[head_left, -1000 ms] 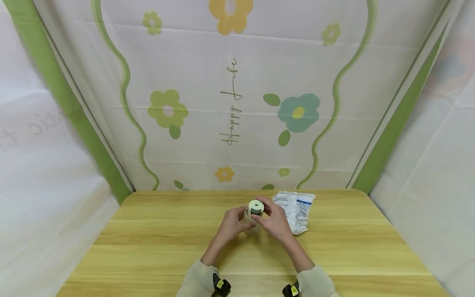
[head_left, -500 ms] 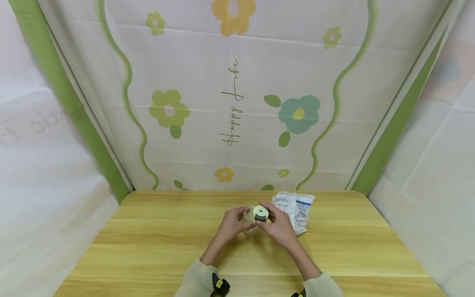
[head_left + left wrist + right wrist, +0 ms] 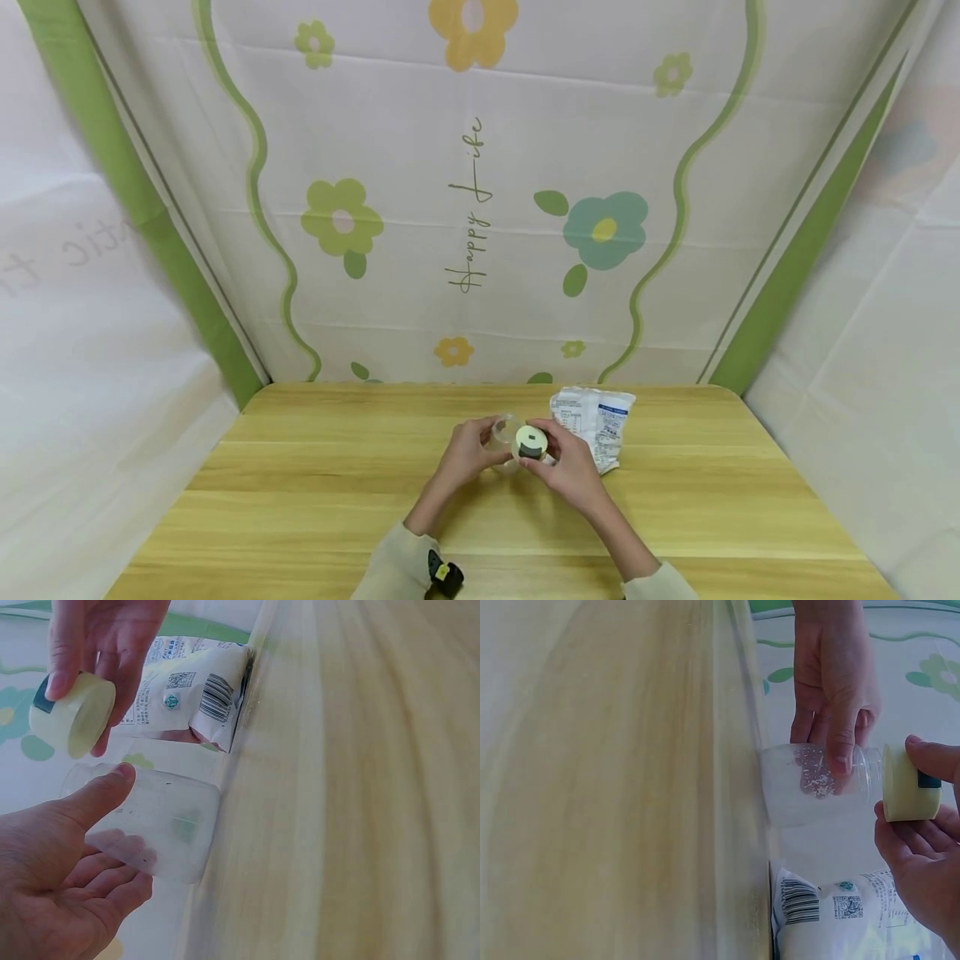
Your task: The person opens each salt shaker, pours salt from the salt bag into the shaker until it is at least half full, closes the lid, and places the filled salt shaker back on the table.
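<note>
Jar (image 3: 172, 825) | inside curled left fingers (image 3: 127, 892), gripped | cap (image 3: 909, 786) | pinched between right fingers (image 3: 892, 841)

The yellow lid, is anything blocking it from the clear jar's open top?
Nothing visible is. The right hand holds the yellow lid right beside the open clear jar; the white bag is off to the right.

A clear, uncapped jar (image 3: 176, 825) stands upright toward the table's (image 3: 337, 471) far edge, about midway across; its pale-yellow, dark-patched lid (image 3: 909, 791) is raised just off the mouth.
</note>
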A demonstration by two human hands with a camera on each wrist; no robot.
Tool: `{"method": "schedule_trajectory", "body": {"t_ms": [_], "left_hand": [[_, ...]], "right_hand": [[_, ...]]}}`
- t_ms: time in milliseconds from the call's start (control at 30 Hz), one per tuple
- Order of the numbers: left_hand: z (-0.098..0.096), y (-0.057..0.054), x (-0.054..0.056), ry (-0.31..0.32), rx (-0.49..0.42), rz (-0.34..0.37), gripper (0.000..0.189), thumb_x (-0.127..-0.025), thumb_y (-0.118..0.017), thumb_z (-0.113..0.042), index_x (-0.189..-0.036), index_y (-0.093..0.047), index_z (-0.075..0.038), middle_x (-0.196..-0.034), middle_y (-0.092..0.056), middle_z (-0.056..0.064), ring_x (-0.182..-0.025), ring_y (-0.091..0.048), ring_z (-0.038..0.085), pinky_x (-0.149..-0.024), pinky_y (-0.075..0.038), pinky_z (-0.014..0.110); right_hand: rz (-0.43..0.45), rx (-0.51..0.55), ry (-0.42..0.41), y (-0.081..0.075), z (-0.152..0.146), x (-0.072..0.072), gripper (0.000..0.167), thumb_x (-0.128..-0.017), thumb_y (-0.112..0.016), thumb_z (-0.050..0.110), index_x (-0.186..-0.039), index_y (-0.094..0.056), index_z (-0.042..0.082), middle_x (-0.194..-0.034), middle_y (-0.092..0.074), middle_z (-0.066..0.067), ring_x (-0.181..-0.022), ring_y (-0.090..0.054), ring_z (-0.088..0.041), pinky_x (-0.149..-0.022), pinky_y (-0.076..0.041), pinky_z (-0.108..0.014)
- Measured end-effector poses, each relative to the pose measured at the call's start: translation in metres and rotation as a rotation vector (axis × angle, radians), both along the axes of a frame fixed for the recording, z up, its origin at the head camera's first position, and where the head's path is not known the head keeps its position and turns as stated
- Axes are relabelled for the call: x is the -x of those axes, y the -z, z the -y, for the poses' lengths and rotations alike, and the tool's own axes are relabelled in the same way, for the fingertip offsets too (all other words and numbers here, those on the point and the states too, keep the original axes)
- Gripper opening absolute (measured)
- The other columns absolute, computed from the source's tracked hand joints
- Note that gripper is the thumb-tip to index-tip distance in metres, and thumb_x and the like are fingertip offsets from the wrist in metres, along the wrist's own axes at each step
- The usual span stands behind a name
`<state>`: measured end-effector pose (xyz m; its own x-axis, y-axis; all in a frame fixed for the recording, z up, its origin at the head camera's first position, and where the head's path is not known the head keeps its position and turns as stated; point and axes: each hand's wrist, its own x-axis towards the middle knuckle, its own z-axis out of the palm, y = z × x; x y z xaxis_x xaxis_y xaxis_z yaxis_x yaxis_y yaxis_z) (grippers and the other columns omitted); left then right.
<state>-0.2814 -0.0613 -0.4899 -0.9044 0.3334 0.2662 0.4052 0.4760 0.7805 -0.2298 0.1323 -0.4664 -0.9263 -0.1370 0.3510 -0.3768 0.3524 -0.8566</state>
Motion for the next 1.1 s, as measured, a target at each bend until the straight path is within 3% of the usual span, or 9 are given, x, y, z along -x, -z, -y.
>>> {"method": "schedule_trajectory", "body": {"t_ms": [433, 733, 900, 1100], "left_hand": [[0.001, 0.0, 0.0, -0.015, -0.001, 0.005, 0.054, -0.081, -0.084, -0.021, -0.127, -0.066, 0.001, -0.124, -0.069, 0.019, -0.114, -0.067, 0.034, -0.092, -0.058, 0.042], [0.0, -0.001, 0.001, -0.029, 0.03, -0.007, 0.056, -0.081, -0.084, -0.024, -0.128, -0.066, 0.0, -0.125, -0.068, 0.019, -0.114, -0.067, 0.034, -0.091, -0.058, 0.043], [0.0, 0.0, 0.002, -0.027, 0.031, 0.011, 0.058, -0.081, -0.084, -0.025, -0.13, -0.064, 0.0, -0.127, -0.067, 0.019, -0.115, -0.067, 0.034, -0.093, -0.058, 0.042], [0.0, 0.001, 0.001, -0.025, 0.022, 0.02, 0.059, -0.082, -0.084, -0.024, -0.131, -0.063, 0.001, -0.127, -0.067, 0.019, -0.116, -0.067, 0.034, -0.094, -0.057, 0.041]], "right_hand": [[0.004, -0.091, -0.032, 0.01, -0.011, -0.009, 0.053, -0.074, -0.085, 0.001, -0.122, -0.063, 0.006, -0.121, -0.068, -0.012, -0.114, -0.067, -0.033, -0.09, -0.058, -0.03], [0.012, -0.122, -0.077, 0.011, -0.013, -0.014, 0.055, -0.072, -0.085, -0.002, -0.122, -0.062, -0.001, -0.121, -0.067, -0.017, -0.111, -0.068, -0.036, -0.092, -0.058, -0.031], [0.021, -0.169, -0.101, 0.01, -0.015, -0.02, 0.058, -0.074, -0.086, 0.006, -0.127, -0.062, 0.001, -0.125, -0.066, -0.018, -0.111, -0.067, -0.034, -0.091, -0.058, -0.031], [0.013, -0.233, -0.146, 0.01, -0.02, -0.026, 0.053, -0.075, -0.086, 0.011, -0.122, -0.064, 0.003, -0.12, -0.068, -0.013, -0.108, -0.067, -0.032, -0.089, -0.059, -0.03]]}}
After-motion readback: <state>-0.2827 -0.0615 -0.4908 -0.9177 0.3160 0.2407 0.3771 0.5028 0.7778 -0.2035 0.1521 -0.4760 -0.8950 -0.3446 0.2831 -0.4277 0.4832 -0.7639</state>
